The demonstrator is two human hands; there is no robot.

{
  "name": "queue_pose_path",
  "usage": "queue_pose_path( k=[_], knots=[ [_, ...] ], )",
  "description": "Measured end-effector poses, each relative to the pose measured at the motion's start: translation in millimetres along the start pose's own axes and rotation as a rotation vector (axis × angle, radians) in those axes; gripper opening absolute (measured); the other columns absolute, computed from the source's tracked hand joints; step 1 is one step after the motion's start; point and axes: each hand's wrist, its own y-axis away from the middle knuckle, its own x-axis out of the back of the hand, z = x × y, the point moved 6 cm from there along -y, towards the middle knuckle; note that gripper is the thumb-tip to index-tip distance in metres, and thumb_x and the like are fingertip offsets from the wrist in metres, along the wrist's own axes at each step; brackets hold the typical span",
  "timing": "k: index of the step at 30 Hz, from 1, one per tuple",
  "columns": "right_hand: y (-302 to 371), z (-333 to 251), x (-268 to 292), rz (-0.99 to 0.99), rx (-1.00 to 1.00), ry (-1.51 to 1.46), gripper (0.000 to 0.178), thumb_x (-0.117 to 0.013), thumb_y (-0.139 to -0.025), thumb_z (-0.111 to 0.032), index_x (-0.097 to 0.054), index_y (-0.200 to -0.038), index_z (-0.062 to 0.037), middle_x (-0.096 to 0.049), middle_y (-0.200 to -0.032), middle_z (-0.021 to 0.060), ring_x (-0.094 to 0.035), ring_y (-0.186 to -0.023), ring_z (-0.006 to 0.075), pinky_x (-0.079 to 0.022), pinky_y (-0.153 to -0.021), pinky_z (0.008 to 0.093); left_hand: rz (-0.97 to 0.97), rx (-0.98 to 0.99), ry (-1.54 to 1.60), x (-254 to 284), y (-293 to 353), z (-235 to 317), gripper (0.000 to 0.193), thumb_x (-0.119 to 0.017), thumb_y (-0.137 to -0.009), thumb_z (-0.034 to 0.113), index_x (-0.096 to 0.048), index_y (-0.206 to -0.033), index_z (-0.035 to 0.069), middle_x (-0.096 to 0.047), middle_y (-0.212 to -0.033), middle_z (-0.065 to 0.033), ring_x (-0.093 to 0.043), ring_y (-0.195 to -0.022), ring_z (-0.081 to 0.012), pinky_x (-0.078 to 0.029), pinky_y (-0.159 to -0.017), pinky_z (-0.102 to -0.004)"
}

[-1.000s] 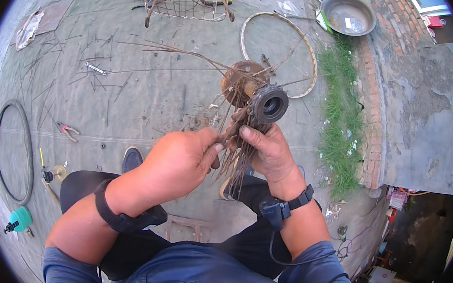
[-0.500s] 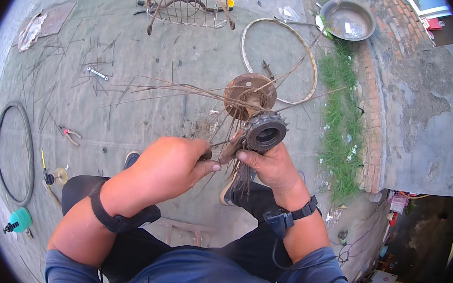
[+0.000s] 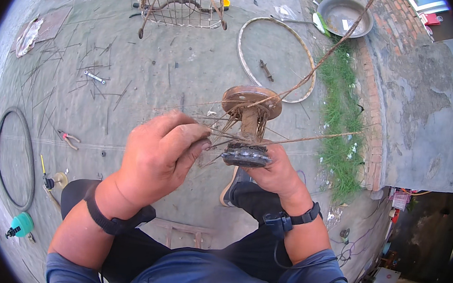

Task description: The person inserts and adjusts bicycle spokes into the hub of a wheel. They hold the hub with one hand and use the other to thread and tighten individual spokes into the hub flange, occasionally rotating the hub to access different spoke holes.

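In the head view, a bare left hand (image 3: 163, 143) pinches thin, rusty spokes (image 3: 221, 134) between thumb and fingertips, while the right hand (image 3: 275, 173) grips the lower end of a wheel hub (image 3: 249, 124), its fingers largely hidden behind the metal. The hub stands roughly upright just right of the left fingertips, its scaly brown barrel running from a broad, round, rust-coated plate (image 3: 252, 101) above them down to a dark, toothed sprocket (image 3: 247, 157), greasy-looking and ringed with short points. A long, slightly bent rod (image 3: 334, 45) slants up and away beyond both hands; other wires fan out to either side. Working the spokes well would likely mean holding the hub firm from below, parting one wire from the tangle and drawing it along its own line, since rusted steel may snag or snap if forced sideways. Fingertips are best kept clear of the teeth and loose wire ends. Beyond the fingers lies a pale, worn wheel rim (image 3: 239, 40); well to their left rest pliers (image 3: 68, 139) and a shiny wrench (image 3: 95, 77).
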Motion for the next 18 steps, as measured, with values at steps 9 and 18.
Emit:
queue_pose_path(
  k=[9,18],
  knots=[
    [4.6,5.5,2.1,-0.024,-0.092,-0.016,0.029,-0.073,-0.095,0.004,-0.076,-0.124,0.0006,-0.081,-0.114,0.0098,-0.075,-0.104,0.0171,-0.059,-0.094,0.0344,-0.130,-0.015,-0.109,-13.4,-0.4,-1.9,0.027,-0.081,-0.084,0.004,-0.076,-0.110,0.009,-0.070,-0.099,-0.0081,-0.067,-0.088,-0.0317,-0.057,-0.070,-0.0432],
    [8.0,15.1,-0.2,0.038,-0.177,-0.393,0.033,-0.080,-0.093,0.002,-0.070,-0.125,0.0025,-0.078,-0.109,0.0120,-0.077,-0.102,0.0241,-0.062,-0.090,0.0399,-0.167,0.046,-0.082,-13.8,-0.6,-9.3,0.020,-0.082,-0.087,0.007,-0.076,-0.106,0.008,-0.069,-0.094,-0.0090,-0.066,-0.085,-0.0327,-0.056,-0.072,-0.0461]
  ],
)
